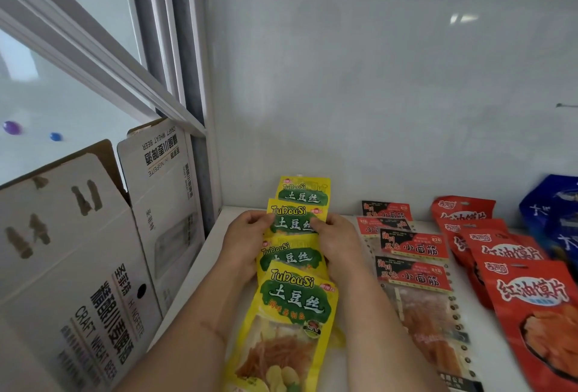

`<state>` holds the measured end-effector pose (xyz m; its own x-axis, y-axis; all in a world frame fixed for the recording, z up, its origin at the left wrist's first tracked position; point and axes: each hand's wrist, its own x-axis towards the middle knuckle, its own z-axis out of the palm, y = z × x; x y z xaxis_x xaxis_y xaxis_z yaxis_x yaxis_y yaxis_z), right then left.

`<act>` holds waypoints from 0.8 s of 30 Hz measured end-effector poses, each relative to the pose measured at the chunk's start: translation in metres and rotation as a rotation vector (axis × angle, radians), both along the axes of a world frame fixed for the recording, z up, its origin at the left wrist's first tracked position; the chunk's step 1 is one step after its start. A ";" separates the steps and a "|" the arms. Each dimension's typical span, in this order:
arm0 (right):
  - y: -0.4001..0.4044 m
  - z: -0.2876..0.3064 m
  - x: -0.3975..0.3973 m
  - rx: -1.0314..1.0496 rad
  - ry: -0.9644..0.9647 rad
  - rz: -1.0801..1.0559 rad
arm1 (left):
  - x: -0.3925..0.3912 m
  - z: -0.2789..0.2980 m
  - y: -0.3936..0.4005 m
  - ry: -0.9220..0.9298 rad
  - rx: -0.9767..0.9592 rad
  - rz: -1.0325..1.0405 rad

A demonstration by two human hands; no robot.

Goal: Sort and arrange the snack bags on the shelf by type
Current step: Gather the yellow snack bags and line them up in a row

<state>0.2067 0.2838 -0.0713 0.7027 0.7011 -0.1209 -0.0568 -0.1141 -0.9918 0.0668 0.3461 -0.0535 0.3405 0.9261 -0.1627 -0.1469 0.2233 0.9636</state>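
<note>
Shelf (353, 360): cardboard boxes (93, 251) flank yellow bags (294, 266).

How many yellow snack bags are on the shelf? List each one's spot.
4, in one overlapping column: back bag by the wall, second held by both hands, third, front bag. More may be hidden underneath.

The yellow bags (292, 269) in front of me read "TuDouSi" over "土豆丝"; the nearest yellow bag (289, 323) also carries a small "NEW" badge. My left hand (247, 236) and my right hand (336, 241) pinch the one whose "TuDouSi" shows whole. The red-and-black packs (413, 263) say "小面筋". The red bags (528, 291) read "红油馍片". The white cartons (93, 266) at my left are printed "CRAFT WHEAT BEER"; their smaller print I cannot make out.
</note>
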 end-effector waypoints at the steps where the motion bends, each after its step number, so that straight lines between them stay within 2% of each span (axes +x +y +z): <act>1: 0.006 -0.008 0.007 0.001 -0.016 -0.011 | -0.001 -0.001 0.001 0.045 0.047 0.014; 3: 0.010 -0.009 0.010 -0.016 -0.054 -0.025 | -0.006 -0.001 0.004 0.265 0.205 0.030; 6: 0.000 0.012 -0.004 -0.075 -0.166 -0.053 | -0.017 0.002 0.004 0.707 0.424 -0.020; 9: -0.002 0.018 -0.007 -0.132 -0.273 -0.089 | -0.024 0.005 0.001 0.889 0.460 -0.141; 12: -0.002 0.019 -0.007 -0.248 -0.385 -0.076 | -0.027 0.004 0.000 0.854 0.440 -0.188; 16: -0.003 0.021 -0.007 -0.371 -0.507 -0.050 | -0.029 0.002 0.003 0.753 0.408 -0.153; 24: -0.022 0.034 -0.018 -0.392 -0.583 0.007 | -0.028 -0.001 0.003 0.696 0.397 -0.132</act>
